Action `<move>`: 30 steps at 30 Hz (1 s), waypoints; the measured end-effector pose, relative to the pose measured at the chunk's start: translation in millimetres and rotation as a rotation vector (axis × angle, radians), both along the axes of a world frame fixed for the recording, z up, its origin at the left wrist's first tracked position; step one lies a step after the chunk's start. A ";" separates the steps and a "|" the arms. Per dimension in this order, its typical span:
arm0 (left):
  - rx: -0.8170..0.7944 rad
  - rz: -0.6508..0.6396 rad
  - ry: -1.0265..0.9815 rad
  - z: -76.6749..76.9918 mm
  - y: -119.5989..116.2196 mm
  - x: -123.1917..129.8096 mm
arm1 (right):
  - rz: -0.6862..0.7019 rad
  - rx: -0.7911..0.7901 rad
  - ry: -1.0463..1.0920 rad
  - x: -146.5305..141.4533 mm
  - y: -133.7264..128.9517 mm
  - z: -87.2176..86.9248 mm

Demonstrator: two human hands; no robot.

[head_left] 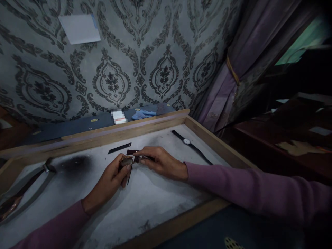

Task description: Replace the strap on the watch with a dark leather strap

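Observation:
My left hand [110, 176] is closed around a wristwatch [126, 160] with a gold-coloured case, thumb against its near side. A thin dark strip hangs below those fingers. From the right, my right hand [163, 162] pinches at a dark reddish-brown watch strap [131, 152] beside the case. Something dark and slim also shows between its fingers, too dim to name. Just behind both hands lies a flat dark blade [119, 148] with a hole at one end. To the right rests another wristwatch [186, 141] with a white dial and black strap.
A wooden-rimmed tray [218, 140] with a pale, stained bottom surrounds the work. On its left lies a watch with a brown strap [24, 186] and metal buckle. Behind the rim are a blue cloth [143, 114] and small white packet [119, 117]. A tied purple curtain [220, 93] hangs right.

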State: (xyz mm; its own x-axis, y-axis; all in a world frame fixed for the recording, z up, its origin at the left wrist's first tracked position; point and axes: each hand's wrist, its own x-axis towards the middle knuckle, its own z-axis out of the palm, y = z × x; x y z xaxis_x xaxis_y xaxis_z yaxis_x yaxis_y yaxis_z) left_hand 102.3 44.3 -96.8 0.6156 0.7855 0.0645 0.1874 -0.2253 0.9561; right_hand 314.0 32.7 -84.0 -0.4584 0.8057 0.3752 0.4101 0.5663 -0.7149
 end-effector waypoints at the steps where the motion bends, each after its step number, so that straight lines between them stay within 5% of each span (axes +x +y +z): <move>1: -0.001 0.002 0.003 0.9 -0.2 0.3 | -0.001 0.015 -0.017 0.1 -0.1 0.5; 30: -0.450 -0.012 -0.268 4.1 -0.9 9.8 | 0.023 0.059 -0.095 -7.8 -9.1 1.0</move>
State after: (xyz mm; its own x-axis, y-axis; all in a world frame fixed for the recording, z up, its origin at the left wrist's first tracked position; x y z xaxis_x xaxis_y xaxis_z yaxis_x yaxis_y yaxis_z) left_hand 112.1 43.5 -92.6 0.6326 0.7650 -0.1211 -0.0775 0.2181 0.9728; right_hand 306.3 23.7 -83.0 -0.5122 0.7725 0.3753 0.4609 0.6159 -0.6389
